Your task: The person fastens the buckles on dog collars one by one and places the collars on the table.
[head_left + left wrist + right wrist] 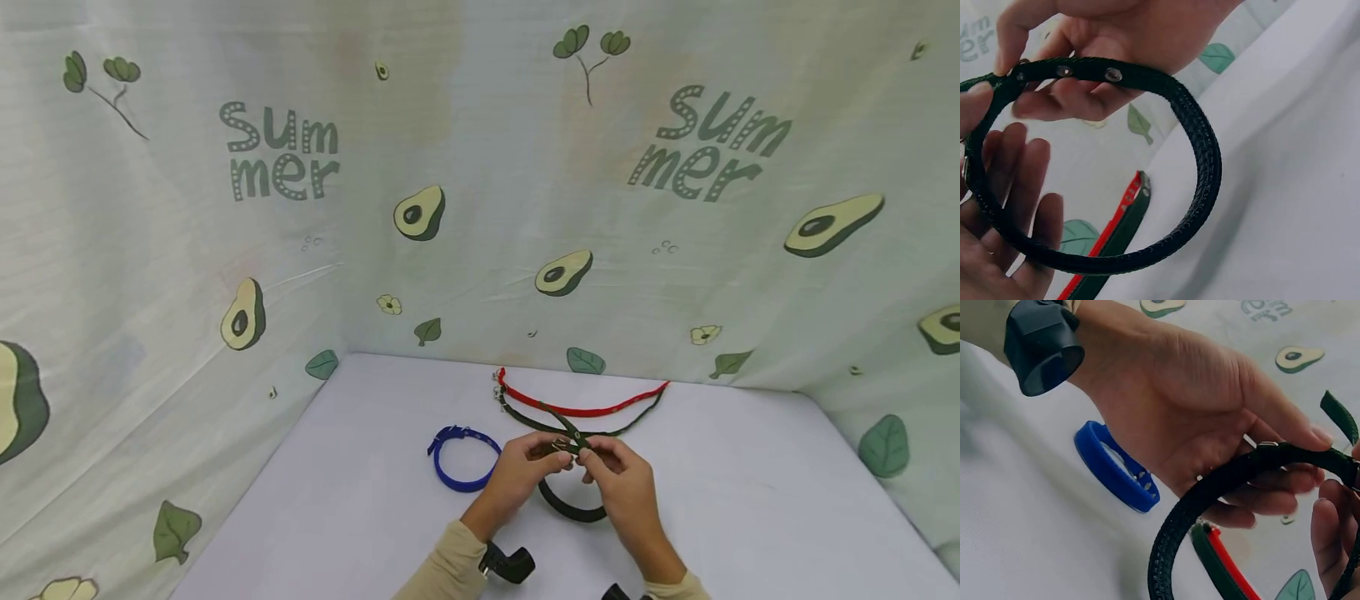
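A dark green collar [1212,165] is bent into a loop between my two hands, with its lower curve hanging below them. My left hand [516,473] pinches it near the metal buckle, thumb on top and fingers beneath. The right hand [624,490] pinches the strap close beside, where metal-rimmed holes show in the left wrist view. A free strap tip [1339,415] sticks up past the buckle. How far the strap runs through the buckle is partly hidden by fingers.
A blue collar [1110,475], fastened in a ring, lies left of my hands. Behind them a red collar [592,412] and another green collar [525,419] lie stretched out side by side. The white table [337,500] meets an avocado-patterned cloth [480,167] at the back.
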Motion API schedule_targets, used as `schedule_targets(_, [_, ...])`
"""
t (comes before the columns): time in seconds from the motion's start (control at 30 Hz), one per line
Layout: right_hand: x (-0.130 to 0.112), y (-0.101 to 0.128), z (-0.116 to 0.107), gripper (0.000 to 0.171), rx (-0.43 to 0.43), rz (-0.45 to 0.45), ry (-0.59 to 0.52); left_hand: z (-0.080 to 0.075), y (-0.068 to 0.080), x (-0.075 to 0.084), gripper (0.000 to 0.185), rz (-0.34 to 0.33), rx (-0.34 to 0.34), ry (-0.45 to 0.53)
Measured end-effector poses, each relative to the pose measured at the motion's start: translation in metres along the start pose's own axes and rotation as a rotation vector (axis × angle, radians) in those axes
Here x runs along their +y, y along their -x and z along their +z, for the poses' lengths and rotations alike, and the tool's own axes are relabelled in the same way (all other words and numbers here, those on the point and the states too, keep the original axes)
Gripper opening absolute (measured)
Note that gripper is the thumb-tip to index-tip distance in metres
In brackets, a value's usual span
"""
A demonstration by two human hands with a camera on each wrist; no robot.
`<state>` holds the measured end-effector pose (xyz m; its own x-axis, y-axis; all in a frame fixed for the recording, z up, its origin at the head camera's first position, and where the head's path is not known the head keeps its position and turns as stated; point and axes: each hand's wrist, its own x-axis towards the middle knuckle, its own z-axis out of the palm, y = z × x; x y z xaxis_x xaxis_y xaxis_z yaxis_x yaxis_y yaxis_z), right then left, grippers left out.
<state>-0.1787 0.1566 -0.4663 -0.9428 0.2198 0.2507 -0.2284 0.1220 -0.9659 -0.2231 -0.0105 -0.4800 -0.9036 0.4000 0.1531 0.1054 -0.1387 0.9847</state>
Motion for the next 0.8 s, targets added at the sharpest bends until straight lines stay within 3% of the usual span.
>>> schedule_targets(0.17, [-0.001,0.001,0.0,0.017,0.05,-0.004,-0.035,0.006,0.001,-0.002,0.029,-0.054,0.049,0.0])
schedule_targets(0.43, [-0.005,0.001,0.004,0.024,0.168,-0.201,-0.104,0.015,0.0,0.002,0.026,-0.051,0.017,0.019])
schedule_targets(0.6, [-0.003,0.003,0.003,0.04,0.151,-0.237,-0.031,0.017,0.004,0.001,0.024,-0.041,0.013,0.011])
schedule_targets(0.8, [-0.002,0.0,-0.003,0.062,0.073,-0.273,0.069,0.016,0.005,0.004,0.027,0.027,-0.006,-0.069])
